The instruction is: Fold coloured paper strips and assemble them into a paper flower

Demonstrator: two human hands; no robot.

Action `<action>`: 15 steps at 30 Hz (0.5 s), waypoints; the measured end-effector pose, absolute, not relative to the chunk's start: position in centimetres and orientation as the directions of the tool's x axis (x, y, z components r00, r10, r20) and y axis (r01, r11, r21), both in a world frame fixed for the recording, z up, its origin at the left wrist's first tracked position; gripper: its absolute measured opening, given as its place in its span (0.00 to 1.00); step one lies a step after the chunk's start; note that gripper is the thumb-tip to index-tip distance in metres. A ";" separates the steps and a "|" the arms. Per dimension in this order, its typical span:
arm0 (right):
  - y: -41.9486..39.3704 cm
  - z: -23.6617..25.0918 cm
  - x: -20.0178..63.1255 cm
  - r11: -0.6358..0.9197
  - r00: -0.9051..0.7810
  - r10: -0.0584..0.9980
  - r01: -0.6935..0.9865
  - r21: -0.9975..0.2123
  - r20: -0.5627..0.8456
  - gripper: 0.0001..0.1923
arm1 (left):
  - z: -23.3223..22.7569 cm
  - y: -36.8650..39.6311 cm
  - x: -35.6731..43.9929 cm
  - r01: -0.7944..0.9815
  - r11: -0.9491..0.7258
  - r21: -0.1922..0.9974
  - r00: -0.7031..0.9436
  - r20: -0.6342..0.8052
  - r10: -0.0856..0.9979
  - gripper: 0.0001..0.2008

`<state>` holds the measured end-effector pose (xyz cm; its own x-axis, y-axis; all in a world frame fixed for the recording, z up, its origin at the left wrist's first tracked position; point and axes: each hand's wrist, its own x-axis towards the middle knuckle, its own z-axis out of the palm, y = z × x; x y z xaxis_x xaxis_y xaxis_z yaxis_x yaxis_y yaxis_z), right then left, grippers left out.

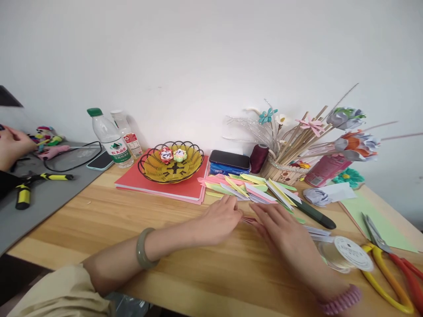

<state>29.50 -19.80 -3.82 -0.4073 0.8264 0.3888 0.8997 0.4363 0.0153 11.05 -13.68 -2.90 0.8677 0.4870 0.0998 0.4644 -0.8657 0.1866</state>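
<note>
Between my two hands, just above the wooden table [158, 264], runs a thin reddish strip [248, 219], perhaps folded paper; most of it is hidden by fingers. My left hand [216, 222] is closed on its left end, fingers curled in. On the other end, my right hand [280, 231] pinches with thumb and fingertips, its fingers held close together. Right behind both hands lies a pile of folded paper strips [246, 187] in pink, yellow, green and white. A dark-handled cutter or knife [313, 213] sticks out of the pile to the right.
At right are a ribbon spool [352, 254], scissors [380, 246] and green paper [393, 233]. Behind stand a flower-filled holder [280, 171] and a yellow basket [155, 169] with paper balls. Bottles [115, 145] stand at left, near pliers [28, 185] and another person's hand [15, 145].
</note>
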 end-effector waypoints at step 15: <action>-19.5 -6.1 26.7 0.494 -0.447 0.850 0.860 -0.129 0.277 0.13 | -5.9 -13.4 8.4 0.476 -0.736 0.481 0.731 0.249 0.635 0.12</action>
<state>26.71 -19.51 -6.07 -0.4474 0.8503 0.2773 0.8595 0.4944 -0.1294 8.43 -13.39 -5.88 0.7310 0.6354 0.2488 0.4761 -0.7361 0.4812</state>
